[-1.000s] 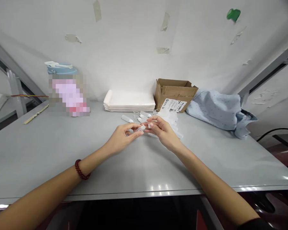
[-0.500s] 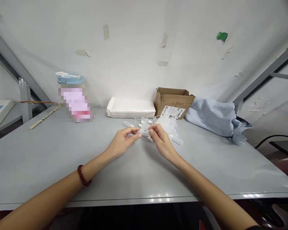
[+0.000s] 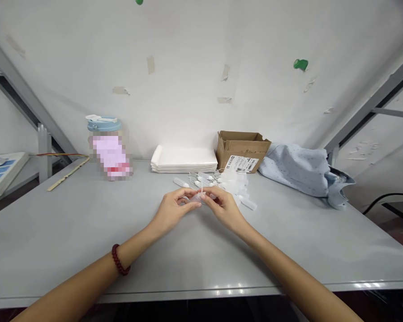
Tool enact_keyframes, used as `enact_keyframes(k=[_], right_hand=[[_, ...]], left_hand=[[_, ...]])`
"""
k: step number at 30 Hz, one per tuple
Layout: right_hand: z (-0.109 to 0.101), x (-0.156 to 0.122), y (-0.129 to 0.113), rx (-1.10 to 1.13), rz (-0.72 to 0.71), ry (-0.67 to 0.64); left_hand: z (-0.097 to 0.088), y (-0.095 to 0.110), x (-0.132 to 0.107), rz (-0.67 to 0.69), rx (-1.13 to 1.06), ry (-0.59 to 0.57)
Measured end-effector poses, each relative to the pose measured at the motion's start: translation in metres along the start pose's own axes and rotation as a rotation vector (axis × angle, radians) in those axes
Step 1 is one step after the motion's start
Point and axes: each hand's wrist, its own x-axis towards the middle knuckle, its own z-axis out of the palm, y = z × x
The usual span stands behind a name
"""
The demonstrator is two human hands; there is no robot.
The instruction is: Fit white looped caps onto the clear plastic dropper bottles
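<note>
My left hand pinches a small translucent plastic piece between thumb and fingers, just above the grey table. Fingertips of my right hand are closed against the right end of the same piece, where a thin white strip stands up between the hands. Exactly how the strip joins the piece is hidden by the fingers. Behind the hands lies a loose pile of similar translucent pieces with white ends and thin cords. One such piece lies at the pile's left, another at its right.
A stack of white padded envelopes and an opened cardboard box stand against the wall. Light blue cloth is heaped at right. At left are a blue-lidded container, a blurred pink object and a thin wooden strip.
My hands have come together, the right moving left onto the piece in my left hand. A thin white strip now stands up between them. The camera view has tilted up slightly.
</note>
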Motion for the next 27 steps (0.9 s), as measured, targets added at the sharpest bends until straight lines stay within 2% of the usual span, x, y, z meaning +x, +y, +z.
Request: enact_keyframes(k=[5, 11, 14, 18, 22, 25, 27], right_hand=[[0.003, 0.0, 0.0, -0.021, -0.044, -0.012], [0.005, 0.0, 0.0, 0.204, 0.113, -0.057], [0.004, 0.0, -0.002, 0.252, 0.115, -0.081], [0.001, 0.001, -0.002, 0.131, 0.054, -0.058], [-0.001, 0.001, 0.001, -0.091, -0.097, -0.028], [0.004, -0.002, 0.005, -0.197, -0.211, -0.114], [0.009, -0.004, 0.008, -0.238, -0.229, -0.174]], left_hand=[[0.003, -0.001, -0.001, 0.002, -0.017, -0.014], [0.004, -0.004, 0.001, -0.026, -0.146, -0.046], [0.004, -0.003, 0.0, -0.002, -0.194, -0.092], [0.0, 0.004, -0.001, 0.032, -0.155, -0.145], [-0.006, 0.011, 0.001, 0.023, -0.086, -0.098], [-0.008, 0.01, 0.003, 0.034, -0.077, -0.141], [-0.008, 0.007, 0.004, 0.05, -0.085, -0.161]])
